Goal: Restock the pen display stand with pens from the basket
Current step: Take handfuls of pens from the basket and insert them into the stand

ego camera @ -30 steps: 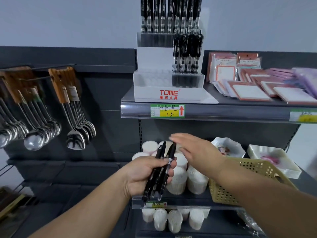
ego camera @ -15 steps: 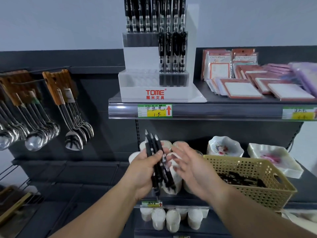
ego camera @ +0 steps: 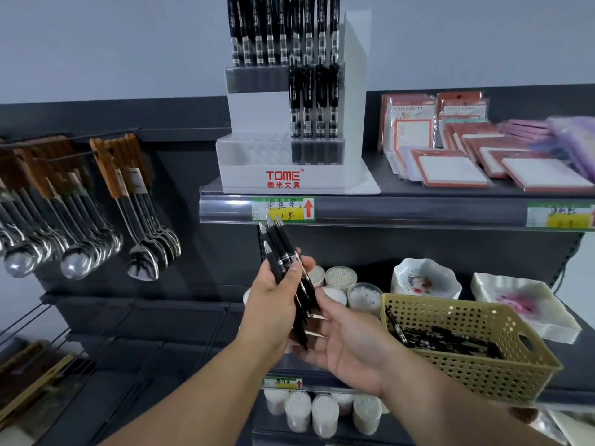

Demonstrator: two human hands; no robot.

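Head view. The left hand (ego camera: pixel 276 296) is curled round a bundle of black pens (ego camera: pixel 282 252), tips slanting up toward eleven o'clock, just under the shelf edge. The right hand (ego camera: pixel 349 344) lies at five o'clock of the left, palm up, with its thumb and fingers at the lower ends of the bundle. Whether it pinches a single pen or only steadies the bunch I cannot tell.

The perforated yellow basket (ego camera: pixel 483 378) sits on the lower shelf at three o'clock of the hands, with more black pens (ego camera: pixel 450 339) lying in it. The white pen display stand (ego camera: pixel 244 181) stands on the upper shelf at twelve o'clock of the hands. Its top row is full, and its lower tier carries four pens on the right, with open sockets (ego camera: pixel 257 151) to their left.

By my reading, the step in hand is sorting the gripped bundle so that one pen can be drawn off. The next move calls for lifting that pen to the stand and seating it upright in an open socket, next to those already standing.

The stand front reads "TOME" in red over "图米文具". The price tag (ego camera: pixel 283 209) below it bears handwritten "中性笔", "1.5" and a red upward arrow. At two o'clock, packaged notepads (ego camera: pixel 409 120) show "UNIVERSITY". The tag at the far right is too blurred to read.
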